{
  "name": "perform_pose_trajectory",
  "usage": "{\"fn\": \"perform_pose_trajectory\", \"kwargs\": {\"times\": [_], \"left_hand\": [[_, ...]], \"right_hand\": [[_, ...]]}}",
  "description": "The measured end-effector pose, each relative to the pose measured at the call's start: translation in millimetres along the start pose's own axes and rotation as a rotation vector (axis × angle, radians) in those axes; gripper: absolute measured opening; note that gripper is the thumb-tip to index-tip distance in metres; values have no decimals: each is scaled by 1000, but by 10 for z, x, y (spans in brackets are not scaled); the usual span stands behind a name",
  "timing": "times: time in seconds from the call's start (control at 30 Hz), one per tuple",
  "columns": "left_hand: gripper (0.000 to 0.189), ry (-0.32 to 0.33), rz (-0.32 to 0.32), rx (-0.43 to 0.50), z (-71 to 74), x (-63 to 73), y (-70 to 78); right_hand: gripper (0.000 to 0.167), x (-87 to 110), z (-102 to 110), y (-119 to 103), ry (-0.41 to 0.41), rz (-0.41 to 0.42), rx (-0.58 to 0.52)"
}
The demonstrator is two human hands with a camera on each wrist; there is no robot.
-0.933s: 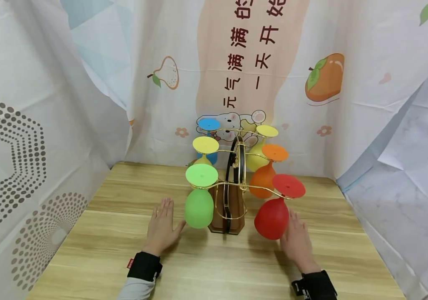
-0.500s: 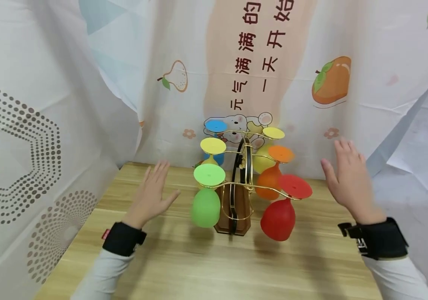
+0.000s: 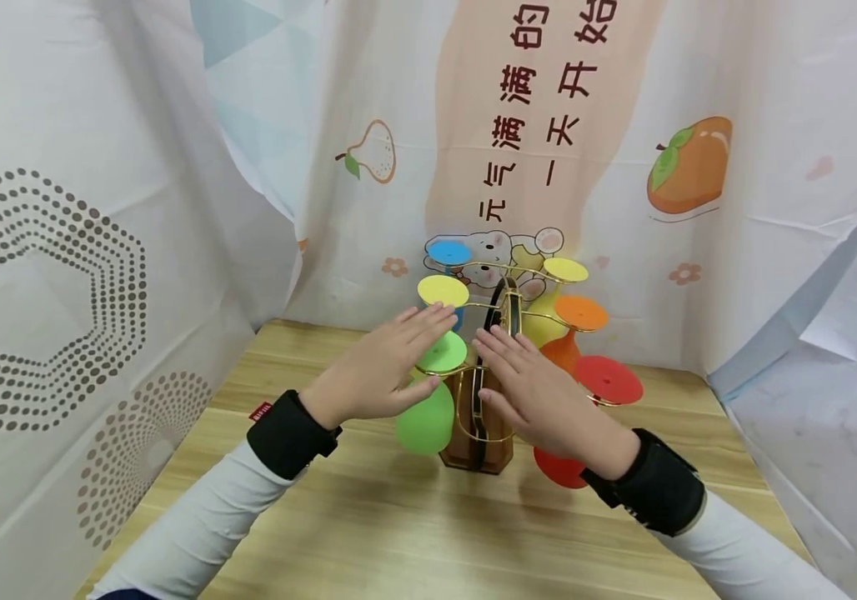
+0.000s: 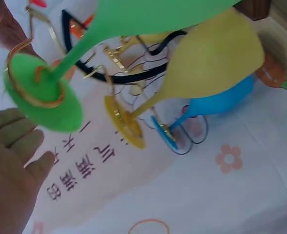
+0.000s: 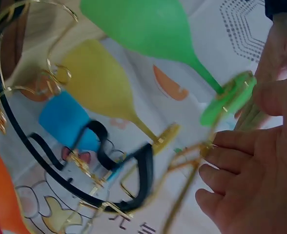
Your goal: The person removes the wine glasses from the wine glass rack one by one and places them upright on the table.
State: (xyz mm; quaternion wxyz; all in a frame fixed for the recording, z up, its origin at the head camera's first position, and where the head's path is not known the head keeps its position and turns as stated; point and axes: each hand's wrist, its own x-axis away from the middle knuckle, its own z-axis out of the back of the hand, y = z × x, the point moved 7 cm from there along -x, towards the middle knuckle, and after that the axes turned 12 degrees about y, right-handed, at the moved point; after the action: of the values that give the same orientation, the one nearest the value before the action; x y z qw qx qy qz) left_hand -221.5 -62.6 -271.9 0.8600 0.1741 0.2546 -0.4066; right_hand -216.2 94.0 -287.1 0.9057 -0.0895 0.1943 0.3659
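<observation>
In the head view a rack with a wooden base [image 3: 479, 450] and gold wire arms holds several coloured wine glasses upside down. My left hand [image 3: 376, 367], fingers straight, is raised over the green glass [image 3: 425, 421], overlapping its foot. Opposite it, my right hand [image 3: 544, 400] spreads straight fingers above the rack's near end, partly covering the red glass [image 3: 608, 379]. The fingertips of both hands point toward each other, with a gap between. The left wrist view has the left palm [image 4: 9, 165] beside the green foot [image 4: 41, 92]. Neither hand holds anything.
Farther back hang an orange glass [image 3: 582, 312], yellow glasses, one at the left [image 3: 443, 291], and a blue glass [image 3: 449, 252]. The wood-grain table [image 3: 398, 533] ends at a printed curtain [image 3: 368, 275] behind the rack. More cloth hangs at both sides.
Both hands rose from the table beside the rack, spread apart in the air, then came inward over its near glasses. The rack and glasses keep their place; the head view has shifted slightly.
</observation>
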Motion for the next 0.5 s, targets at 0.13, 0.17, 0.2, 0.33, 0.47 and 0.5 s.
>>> {"fn": "perform_pose_trajectory", "kwargs": {"times": [0.13,0.17,0.2,0.33,0.47,0.5], "left_hand": [[64,-66,-29,-14,-131,28,8],[63,-73,-39,-22,-156,33,13],[62,-73,-51,-34,-177,36,21],[58,-60,-101,-115,-223,51,52],[54,-32,-137,-205,-216,92,84],[53,-25,-145,-224,-209,107,93]], "right_hand": [[59,34,-99,-6,3,12,-8],[58,40,-110,-2,9,11,-12],[57,45,-117,2,17,8,-19],[52,57,-135,2,55,9,-35],[55,61,-160,-18,79,29,-9],[57,60,-165,-23,82,33,-3]]}}
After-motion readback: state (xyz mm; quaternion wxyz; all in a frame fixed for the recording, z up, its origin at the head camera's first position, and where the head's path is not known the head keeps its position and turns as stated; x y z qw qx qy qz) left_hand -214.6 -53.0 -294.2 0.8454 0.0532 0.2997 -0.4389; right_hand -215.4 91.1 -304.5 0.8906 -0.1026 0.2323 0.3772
